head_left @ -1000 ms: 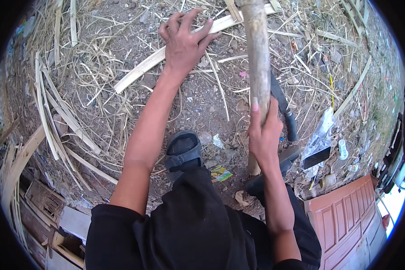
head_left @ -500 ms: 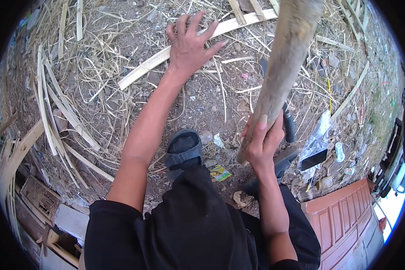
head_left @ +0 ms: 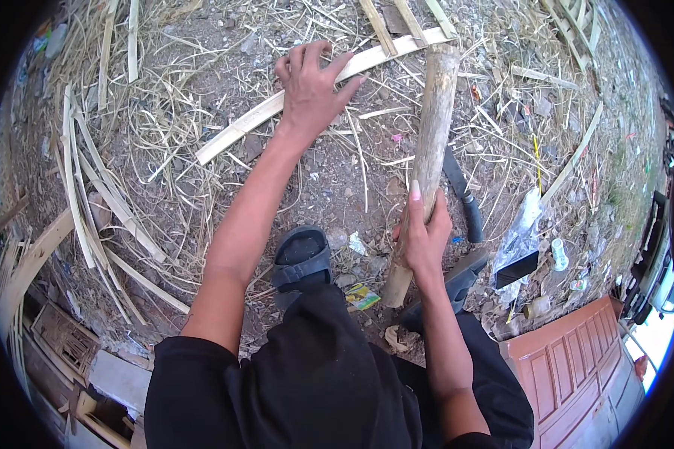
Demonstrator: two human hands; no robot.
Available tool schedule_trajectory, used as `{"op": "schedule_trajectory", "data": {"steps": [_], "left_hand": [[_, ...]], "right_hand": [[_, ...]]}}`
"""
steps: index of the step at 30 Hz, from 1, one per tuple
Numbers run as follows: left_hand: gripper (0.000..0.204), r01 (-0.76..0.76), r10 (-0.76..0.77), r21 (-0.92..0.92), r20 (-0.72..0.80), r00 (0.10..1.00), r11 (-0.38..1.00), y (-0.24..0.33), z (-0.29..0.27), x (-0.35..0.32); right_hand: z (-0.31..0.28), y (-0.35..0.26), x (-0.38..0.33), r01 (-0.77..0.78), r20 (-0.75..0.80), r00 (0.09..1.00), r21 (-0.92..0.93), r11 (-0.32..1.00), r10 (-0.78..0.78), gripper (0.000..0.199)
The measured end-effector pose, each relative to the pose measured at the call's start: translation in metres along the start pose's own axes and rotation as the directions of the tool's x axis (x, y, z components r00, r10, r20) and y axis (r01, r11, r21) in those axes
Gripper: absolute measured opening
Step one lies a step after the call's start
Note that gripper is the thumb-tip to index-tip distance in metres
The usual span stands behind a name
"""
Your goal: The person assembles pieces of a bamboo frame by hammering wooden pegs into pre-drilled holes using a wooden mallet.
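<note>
Wooden stick [head_left: 436,112] lies in the right grip [head_left: 427,241].

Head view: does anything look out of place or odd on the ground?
Two things. The knife lies loose beside the stick in the right grip, an awkward spot for a bare blade. A yellow-green wrapper lies between the sandals, looking like stray litter.

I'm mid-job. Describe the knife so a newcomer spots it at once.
Find the right hand, gripping the thick wooden stick. Just right of that stick, on the ground, lies the knife. Its dark blade and black handle set it apart from the pale strips scattered around.
</note>
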State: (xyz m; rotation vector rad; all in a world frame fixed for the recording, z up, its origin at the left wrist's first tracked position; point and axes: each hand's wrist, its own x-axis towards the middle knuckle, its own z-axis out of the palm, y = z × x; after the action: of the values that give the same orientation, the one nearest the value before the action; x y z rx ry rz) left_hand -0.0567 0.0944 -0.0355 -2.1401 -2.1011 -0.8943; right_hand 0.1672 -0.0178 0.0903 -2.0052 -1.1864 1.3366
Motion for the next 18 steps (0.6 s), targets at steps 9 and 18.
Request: {"op": "schedule_trajectory", "data": {"steps": [9, 18], "left_hand": [[0.051, -0.047, 0.045, 0.017, 0.092, 0.995, 0.999, 0.021, 0.014, 0.05], [0.044, 0.205, -0.053, -0.158, 0.654, 0.755, 0.966, 0.011, -0.01, 0.111]], "right_hand": [[-0.001, 0.012, 0.006, -0.038, 0.0, 0.999, -0.019, 0.999, 0.038, 0.036], [-0.002, 0.022, 0.013, -0.127, 0.015, 0.992, 0.02, 0.992, 0.127, 0.038]]}}
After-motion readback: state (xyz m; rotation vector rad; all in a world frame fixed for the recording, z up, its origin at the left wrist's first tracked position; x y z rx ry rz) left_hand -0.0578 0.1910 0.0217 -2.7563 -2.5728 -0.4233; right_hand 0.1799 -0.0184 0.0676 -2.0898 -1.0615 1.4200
